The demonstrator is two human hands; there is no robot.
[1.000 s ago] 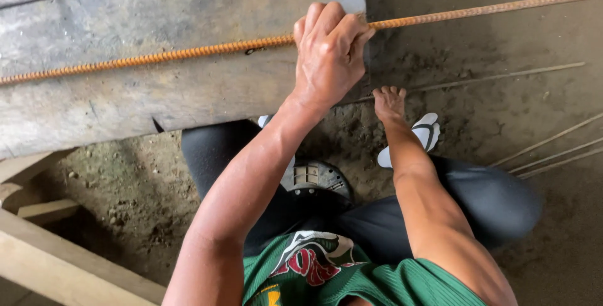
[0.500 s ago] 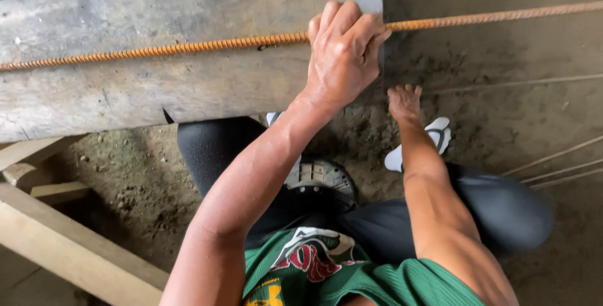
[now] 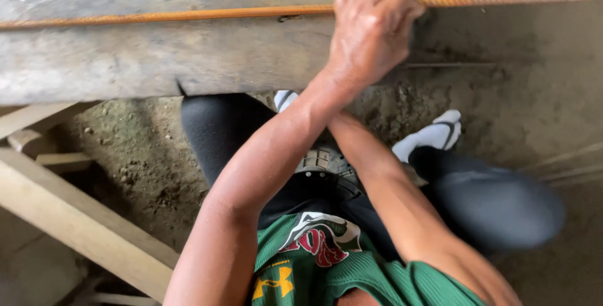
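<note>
Weathered wooden bench (image 3: 157, 61) at 11 o'clock: left hand (image 3: 370, 26) clenched around rusty rebar (image 3: 188, 14); right hand hidden, grip indeterminable.

Right hand (image 3: 352, 108) hidden behind the left forearm (image 3: 276, 155); only the right arm shows, so its grip cannot be told. Left hand (image 3: 370, 26) covers the stretch of rusty rebar (image 3: 188, 14) it closes on, and its fingertips curl out of sight over the bar. Rebar runs off both the left and right edges, ends unseen. Wooden bench top (image 3: 157, 61) cut by the top and left edges. Right knee (image 3: 502, 208) motion-blurred. Thin rods on the ground (image 3: 565, 164) at right are blurred, count unclear. Left foot mostly hidden under the bench; white sandal (image 3: 440, 131) partly covered by the leg. Timber frame (image 3: 75, 224) cut off at the bottom left.
</note>
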